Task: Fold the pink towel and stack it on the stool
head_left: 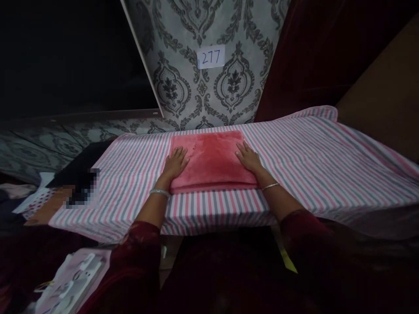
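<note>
A folded pink plush cloth (pixel 212 159) lies flat near the middle of a table covered by a striped tablecloth (pixel 294 161). Its front edge shows stacked layers. On its left edge rests my left hand (pixel 176 163), palm down with the fingers stretched out. My right hand (pixel 248 158) presses on the right edge in the same way, fingers spread. Neither hand grips the cloth. Both wrists wear bangles.
Behind the table is a patterned wall with a paper label (pixel 211 56) reading 277. A large dark screen (pixel 72 56) hangs at the left. Dark and brown items (pixel 52 205) sit by the table's left end. A white device (pixel 80 279) lies at the lower left.
</note>
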A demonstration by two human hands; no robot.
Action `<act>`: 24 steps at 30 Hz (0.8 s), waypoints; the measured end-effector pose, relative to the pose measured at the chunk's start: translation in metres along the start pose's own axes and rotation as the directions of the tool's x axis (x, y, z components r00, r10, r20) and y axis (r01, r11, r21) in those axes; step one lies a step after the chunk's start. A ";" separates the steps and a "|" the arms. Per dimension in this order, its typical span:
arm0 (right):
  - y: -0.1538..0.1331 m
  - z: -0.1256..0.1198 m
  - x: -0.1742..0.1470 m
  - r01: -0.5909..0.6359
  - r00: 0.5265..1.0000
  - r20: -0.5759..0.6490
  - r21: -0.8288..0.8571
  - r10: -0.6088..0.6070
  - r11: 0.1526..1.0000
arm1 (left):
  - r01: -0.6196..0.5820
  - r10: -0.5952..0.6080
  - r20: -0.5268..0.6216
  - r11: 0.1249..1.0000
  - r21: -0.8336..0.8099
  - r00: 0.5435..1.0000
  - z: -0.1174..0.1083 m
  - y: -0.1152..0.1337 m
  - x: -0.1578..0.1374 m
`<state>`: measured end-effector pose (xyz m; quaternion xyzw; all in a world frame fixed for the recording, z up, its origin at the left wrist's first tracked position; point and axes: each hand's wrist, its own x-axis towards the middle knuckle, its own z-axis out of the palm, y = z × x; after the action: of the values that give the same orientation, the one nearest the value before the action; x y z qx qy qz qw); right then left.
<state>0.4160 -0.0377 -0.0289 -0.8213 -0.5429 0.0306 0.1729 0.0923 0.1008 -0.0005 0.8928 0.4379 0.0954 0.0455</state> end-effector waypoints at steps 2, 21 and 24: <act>0.005 -0.001 0.000 0.010 1.000 0.022 0.046 -0.011 0.999 | -0.041 0.039 -0.026 0.998 -0.056 0.999 -0.001 -0.005 -0.001; 0.032 0.011 -0.114 0.404 0.906 -0.137 -0.001 -0.401 0.915 | -0.207 0.222 -0.179 0.973 0.097 0.959 0.002 -0.009 -0.126; 0.032 0.009 -0.114 0.386 0.911 -0.146 -0.027 -0.385 0.922 | -0.147 0.160 -0.156 0.985 0.090 0.975 0.001 -0.009 -0.129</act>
<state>0.3953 -0.1501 -0.0627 -0.6978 -0.6797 -0.0645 0.2165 0.0080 0.0040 -0.0197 0.9143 0.3732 0.1539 -0.0330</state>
